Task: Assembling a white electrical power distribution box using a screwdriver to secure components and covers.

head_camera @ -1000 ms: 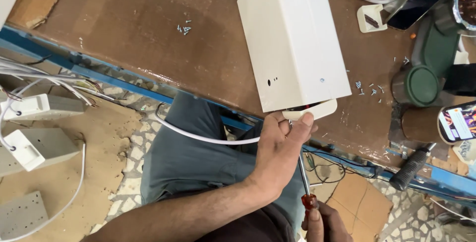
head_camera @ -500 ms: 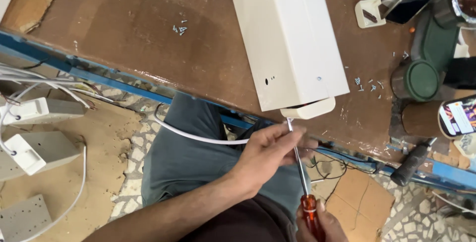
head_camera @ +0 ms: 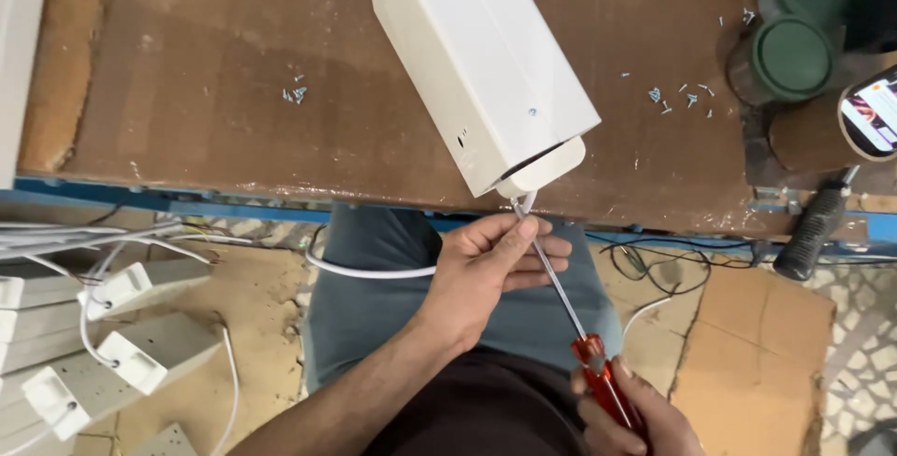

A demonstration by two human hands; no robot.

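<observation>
Red and translucent, the handle of a screwdriver (head_camera: 605,383) sits at the bottom edge of the view, clamped in the right hand (head_camera: 624,414), whose fingers wrap fully round it; its thin metal shaft slants up and to the left toward the bench edge. Just above, the left hand (head_camera: 491,264) hovers over a lap in grey-blue trousers (head_camera: 374,297), its fingertips pinched together on the upper part of the shaft, just below the tip; a white cable (head_camera: 360,271) curves from under this hand out to the left. The screwdriver tip meets the lower end of a long white metal housing (head_camera: 476,54), where a rounded white end cap (head_camera: 547,164) juts past the bench's near edge; the housing lies slanted across the brown wooden workbench (head_camera: 206,92), running up to the top of the frame. Left of the housing the bench top is mostly bare, with a small cluster of screws (head_camera: 294,93); to its right more loose screws (head_camera: 680,99) are scattered, then a dark green round-lidded container (head_camera: 790,56) and a phone (head_camera: 871,112) with a lit screen near the right edge. A blue metal rail (head_camera: 112,196) lines the bench's front edge; below it on the left, on the floor, white box-shaped fittings (head_camera: 140,358) with trailing white wires crowd the space; a black tool handle (head_camera: 811,232) hangs off the bench edge at the right, above brown cardboard (head_camera: 757,344) on the floor.
</observation>
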